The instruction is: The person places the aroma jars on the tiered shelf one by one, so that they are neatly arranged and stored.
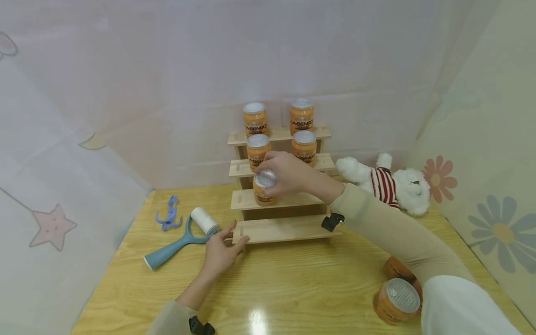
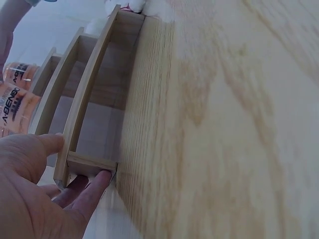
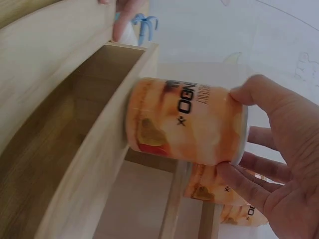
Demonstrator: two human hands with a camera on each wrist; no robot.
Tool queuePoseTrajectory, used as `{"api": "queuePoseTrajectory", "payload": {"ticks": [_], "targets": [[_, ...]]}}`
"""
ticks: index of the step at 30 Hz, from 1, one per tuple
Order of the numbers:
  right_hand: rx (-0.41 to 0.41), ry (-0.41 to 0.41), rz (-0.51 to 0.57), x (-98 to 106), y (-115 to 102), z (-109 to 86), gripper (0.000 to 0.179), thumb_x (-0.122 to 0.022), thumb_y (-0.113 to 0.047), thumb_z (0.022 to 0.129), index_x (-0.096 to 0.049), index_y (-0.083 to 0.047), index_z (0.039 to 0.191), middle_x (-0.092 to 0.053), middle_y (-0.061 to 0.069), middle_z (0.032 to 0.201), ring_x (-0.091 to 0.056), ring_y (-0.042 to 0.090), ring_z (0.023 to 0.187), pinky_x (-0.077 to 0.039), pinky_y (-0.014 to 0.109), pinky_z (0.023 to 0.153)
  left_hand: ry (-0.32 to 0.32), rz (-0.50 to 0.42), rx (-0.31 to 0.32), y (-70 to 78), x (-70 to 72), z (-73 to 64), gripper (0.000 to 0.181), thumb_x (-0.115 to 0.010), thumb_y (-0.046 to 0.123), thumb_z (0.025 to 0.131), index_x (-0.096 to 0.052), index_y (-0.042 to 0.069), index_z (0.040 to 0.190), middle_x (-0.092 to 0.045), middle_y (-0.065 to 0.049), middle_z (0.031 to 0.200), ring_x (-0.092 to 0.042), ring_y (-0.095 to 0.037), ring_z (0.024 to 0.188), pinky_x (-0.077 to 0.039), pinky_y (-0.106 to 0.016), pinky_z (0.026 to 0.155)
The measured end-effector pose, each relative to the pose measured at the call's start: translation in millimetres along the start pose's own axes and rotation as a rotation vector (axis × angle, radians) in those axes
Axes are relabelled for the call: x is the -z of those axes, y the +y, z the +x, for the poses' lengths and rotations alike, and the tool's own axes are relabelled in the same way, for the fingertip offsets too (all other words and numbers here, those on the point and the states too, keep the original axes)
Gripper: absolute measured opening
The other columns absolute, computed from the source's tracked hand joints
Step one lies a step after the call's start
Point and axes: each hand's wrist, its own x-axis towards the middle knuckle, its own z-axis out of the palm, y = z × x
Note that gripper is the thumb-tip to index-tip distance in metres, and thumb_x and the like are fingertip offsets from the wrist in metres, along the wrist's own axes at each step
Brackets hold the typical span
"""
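Note:
A four-step wooden display rack (image 1: 289, 229) stands on the table. My right hand (image 1: 289, 173) grips an orange can (image 1: 264, 195) with a silver lid near its top, thumb on one side and fingers on the other. In the right wrist view that can (image 3: 172, 119) has its base at the second step from the bottom, toward the left end. My left hand (image 1: 219, 251) holds the left end of the lowest step, its thumb at the board (image 2: 82, 112) and fingertips against the side support. Two similar cans (image 1: 301, 122) stand on the top step and two more (image 1: 258, 148) on the step below.
Left of the rack lie a blue-handled lint roller (image 1: 167, 251) and a blue-purple plastic hook (image 1: 169, 214). A white plush toy (image 1: 410, 190) in a striped shirt lies at the right. More orange cans (image 1: 395, 302) stand at the front right, partly behind my right sleeve.

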Motion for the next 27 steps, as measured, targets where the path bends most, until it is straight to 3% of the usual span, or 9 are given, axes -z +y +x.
{"api": "queuePoseTrajectory", "payload": {"ticks": [4, 11, 22, 27], "targets": [[0.008, 0.04, 0.031, -4.4, 0.0, -0.8, 0.041, -0.085, -0.03, 0.089, -0.08, -0.009, 0.123, -0.066, 0.008, 0.114, -0.067, 0.019, 0.097, -0.063, 0.031, 0.082, 0.0, -0.001, 0.002, 1.6, 1.5, 0.5, 0.075, -0.083, 0.03, 0.096, -0.049, 0.009, 0.159, -0.064, -0.024, 0.141, -0.075, -0.034, 0.113, -0.065, -0.026, 0.077], [0.006, 0.059, 0.046, -8.7, 1.6, -1.5, 0.036, -0.084, -0.03, 0.092, -0.081, -0.008, 0.122, -0.065, 0.007, 0.109, -0.064, 0.017, 0.092, -0.06, 0.029, 0.077, -0.004, -0.009, 0.007, 1.5, 3.0, 0.5, 0.075, -0.083, 0.03, 0.096, -0.049, 0.009, 0.16, -0.065, -0.024, 0.138, -0.075, -0.034, 0.113, -0.064, -0.025, 0.078], [0.024, 0.061, 0.046, -10.5, -1.3, -2.0, 0.036, -0.082, -0.027, 0.095, -0.08, -0.008, 0.126, -0.071, 0.012, 0.12, -0.062, 0.023, 0.105, -0.059, 0.029, 0.08, -0.003, -0.006, 0.018, 0.7, 4.0, -2.4, 0.076, -0.083, 0.032, 0.096, -0.049, 0.011, 0.16, -0.062, -0.024, 0.144, -0.074, -0.035, 0.117, -0.065, -0.03, 0.084], [0.032, 0.061, 0.03, -10.8, -2.4, -3.3, 0.034, -0.08, -0.026, 0.097, -0.079, -0.007, 0.126, -0.073, 0.013, 0.124, -0.064, 0.025, 0.108, -0.06, 0.028, 0.081, -0.007, -0.02, 0.013, 0.7, 3.6, -3.2, 0.075, -0.083, 0.031, 0.096, -0.049, 0.01, 0.16, -0.063, -0.024, 0.142, -0.075, -0.034, 0.115, -0.065, -0.026, 0.08]]}}
